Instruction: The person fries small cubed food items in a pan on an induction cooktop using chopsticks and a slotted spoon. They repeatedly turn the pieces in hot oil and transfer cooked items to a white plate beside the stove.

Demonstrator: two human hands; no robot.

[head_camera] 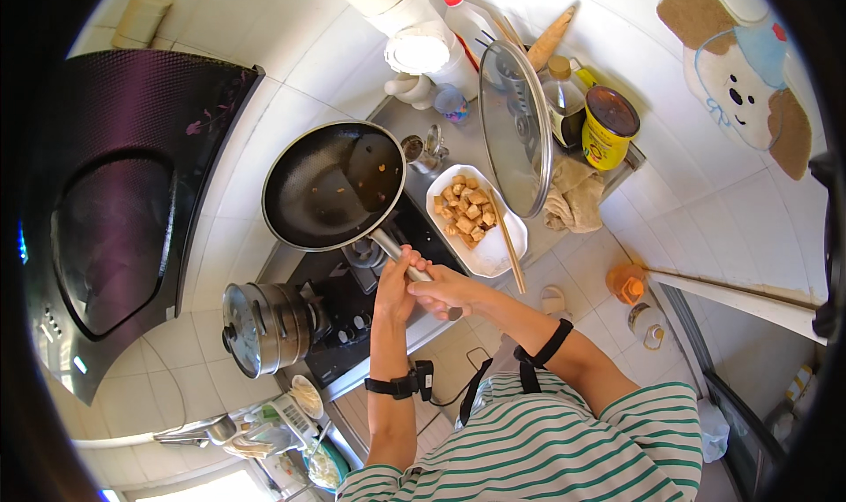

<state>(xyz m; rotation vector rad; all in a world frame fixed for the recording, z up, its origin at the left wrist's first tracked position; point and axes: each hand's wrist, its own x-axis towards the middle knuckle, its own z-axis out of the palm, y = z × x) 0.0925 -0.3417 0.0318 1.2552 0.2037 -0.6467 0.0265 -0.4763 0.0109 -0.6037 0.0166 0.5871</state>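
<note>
My left hand [394, 282] and my right hand [446, 292] are both wrapped around the metal handle [387, 243] of a black frying pan [310, 188]. The pan is raised above the gas stove [344, 353], and a little liquid with small browned bits shows inside it. Just right of the pan, a white dish [488, 257] holds browned cubes of what looks like fried tofu [466, 208]. A pair of wooden chopsticks [507, 244] lies across that dish, their ends jutting past its near rim.
A glass lid [515, 132] stands on edge behind the dish, near a brown cloth [574, 194], a yellow tub [608, 128] and a dark sauce bottle [565, 102]. A lidded steamer pot [271, 327] occupies the left of the stove. The range hood [132, 191] overhangs at left.
</note>
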